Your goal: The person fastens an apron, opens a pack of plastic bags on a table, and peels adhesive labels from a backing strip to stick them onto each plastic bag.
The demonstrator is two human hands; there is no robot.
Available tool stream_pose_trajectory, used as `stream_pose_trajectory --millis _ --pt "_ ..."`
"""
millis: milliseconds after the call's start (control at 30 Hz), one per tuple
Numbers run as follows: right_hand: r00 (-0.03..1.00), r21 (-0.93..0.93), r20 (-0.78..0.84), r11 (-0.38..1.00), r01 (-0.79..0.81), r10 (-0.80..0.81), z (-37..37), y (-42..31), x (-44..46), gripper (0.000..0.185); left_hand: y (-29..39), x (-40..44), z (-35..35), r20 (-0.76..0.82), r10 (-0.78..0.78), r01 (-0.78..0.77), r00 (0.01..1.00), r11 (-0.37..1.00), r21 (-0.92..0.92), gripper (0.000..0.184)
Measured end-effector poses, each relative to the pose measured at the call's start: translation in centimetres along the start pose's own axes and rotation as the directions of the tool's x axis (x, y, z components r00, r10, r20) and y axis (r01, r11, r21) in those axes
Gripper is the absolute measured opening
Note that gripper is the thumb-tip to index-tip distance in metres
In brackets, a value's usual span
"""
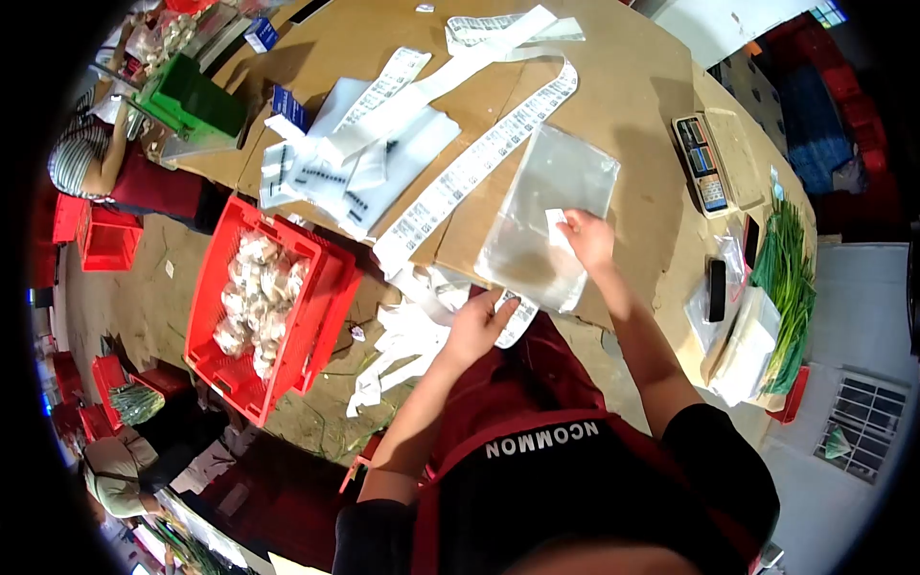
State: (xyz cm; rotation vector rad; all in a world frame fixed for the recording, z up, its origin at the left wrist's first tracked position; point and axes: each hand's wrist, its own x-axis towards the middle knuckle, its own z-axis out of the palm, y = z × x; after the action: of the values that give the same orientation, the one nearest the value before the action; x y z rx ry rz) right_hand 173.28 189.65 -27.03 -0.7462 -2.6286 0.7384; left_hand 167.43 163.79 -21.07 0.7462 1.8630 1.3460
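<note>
My left hand (476, 328) is closed on the end of a printed label strip (518, 316) at the table's near edge. Over a stack of clear plastic bags (546, 182), my right hand (587, 240) pinches a small white label (557, 228) between thumb and fingers. The label lies against or just above the top bag; which of the two I cannot tell. A long ribbon of printed labels (450, 187) runs across the table just left of the bags. More printed plastic bags (374, 177) are piled further left.
Left of the table, a red crate (213, 331) holds bagged white produce. A calculator (707, 177), a black object (716, 290) and green stalks (788, 259) are at the right. Backing paper (407, 335) hangs below the table edge. Co-workers (86, 163) are at the far left.
</note>
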Motion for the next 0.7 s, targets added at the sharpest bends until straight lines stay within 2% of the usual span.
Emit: stream_pose_trajectory --millis 33,67,133,167,200,233,267,400,433,500,533,567,600,700 --pt "0.998 -0.292 0.040 0.955 0.059 -0.049 0.2 -0.2 0.7 0.031 -0.1 0.2 0.0 -0.010 0.015 -0.015 1.000 0.999 -0.049 0.020" --pt "0.999 -0.285 0.030 0.957 0.051 -0.045 0.0 -0.4 1.0 0.031 -0.2 0.5 0.0 -0.049 0.113 -0.115 0.992 0.991 -0.062 0.020" --pt "0.999 -0.517 -0.021 0.856 0.012 -0.026 -1.4 -1.3 1.1 0.036 -0.2 1.1 -0.2 -0.163 0.190 -0.205 0.968 0.975 -0.081 0.018" --pt "0.939 -0.476 0.127 0.850 -0.224 0.318 -1.3 -0.7 1.3 0.036 -0.5 1.2 -0.4 -0.160 0.200 -0.214 0.967 0.974 -0.072 0.018" --pt "0.941 -0.469 0.115 0.853 -0.230 0.317 -2.0 -0.9 1.1 0.036 -1.1 1.1 -0.7 -0.144 0.120 -0.139 0.982 0.981 -0.134 0.015" --pt "0.986 -0.290 0.161 0.952 0.095 -0.049 -3.1 -1.5 0.5 0.035 -1.7 1.0 -1.1 -0.124 0.040 -0.064 0.991 0.979 -0.195 0.013" --pt "0.901 -0.104 0.137 0.898 0.427 -0.412 -3.8 -1.7 -0.1 0.035 -2.2 1.0 -1.4 -0.169 0.063 -0.092 0.984 0.982 -0.168 0.010" --pt "0.869 -0.043 0.154 0.876 0.481 -0.470 -3.8 0.2 -0.9 0.023 -2.5 1.3 -1.3 -0.198 0.008 -0.072 0.980 0.945 -0.319 0.007" --pt "0.885 -0.022 0.179 0.898 0.439 -0.429 -3.9 0.2 -0.7 0.017 -1.9 1.3 -1.3 -0.206 -0.001 -0.080 0.979 0.919 -0.385 0.007" --pt "0.901 0.002 0.199 0.920 0.392 -0.384 -3.7 0.5 -0.7 0.012 -2.7 1.1 -1.1 -0.188 0.024 -0.092 0.982 0.928 -0.362 0.006" --pt "0.894 0.088 0.203 0.917 0.390 -0.400 -3.3 0.9 -0.6 0.010 -2.3 1.1 -1.2 -0.169 0.044 -0.100 0.985 0.934 -0.344 0.005" --pt "0.887 0.173 0.207 0.907 0.383 -0.414 -2.9 1.3 -0.5 0.009 -1.3 0.7 -1.3 -0.125 -0.011 -0.042 0.992 0.910 -0.412 0.005" --pt "0.889 0.174 0.205 0.909 0.378 -0.409 -2.7 1.8 -0.4 0.009 -1.5 0.6 -1.3 -0.120 -0.013 -0.038 0.993 0.911 -0.410 0.005" --pt "0.855 0.261 0.257 0.884 0.387 -0.450 -3.3 2.3 0.7 0.008 -2.8 0.3 -0.9 -0.095 -0.011 -0.021 0.995 0.945 -0.325 0.007"
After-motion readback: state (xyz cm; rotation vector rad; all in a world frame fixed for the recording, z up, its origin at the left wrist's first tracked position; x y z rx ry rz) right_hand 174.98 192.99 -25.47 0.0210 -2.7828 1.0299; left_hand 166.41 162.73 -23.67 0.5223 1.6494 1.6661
